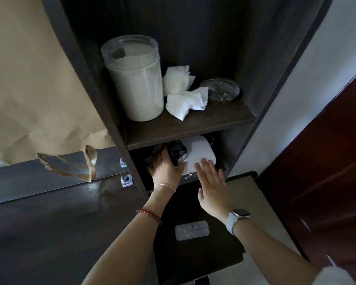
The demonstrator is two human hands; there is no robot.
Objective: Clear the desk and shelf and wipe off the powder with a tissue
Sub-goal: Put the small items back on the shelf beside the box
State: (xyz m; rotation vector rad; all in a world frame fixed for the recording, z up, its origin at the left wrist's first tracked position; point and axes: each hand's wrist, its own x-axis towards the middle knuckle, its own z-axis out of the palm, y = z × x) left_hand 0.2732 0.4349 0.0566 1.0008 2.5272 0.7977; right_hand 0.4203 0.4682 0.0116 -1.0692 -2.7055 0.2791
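Note:
In the lower shelf compartment lies a white box [199,153] with a black object [176,151] beside it. My left hand [164,167] is wrapped around the black object. My right hand [212,182] hovers flat with fingers spread, fingertips at the white box's front edge. On the upper shelf [193,128] stand a clear jar of white powder [136,79], two crumpled tissues [183,93] and a glass dish [222,89]. A pale textured pad [191,230] lies on the dark desk [49,233].
Brown paper [29,79] hangs at the left above a mirror strip [49,173], with a torn curl [86,165] dangling. A dark red door [327,182] stands at the right. The dark shelf uprights [111,120] frame the compartments.

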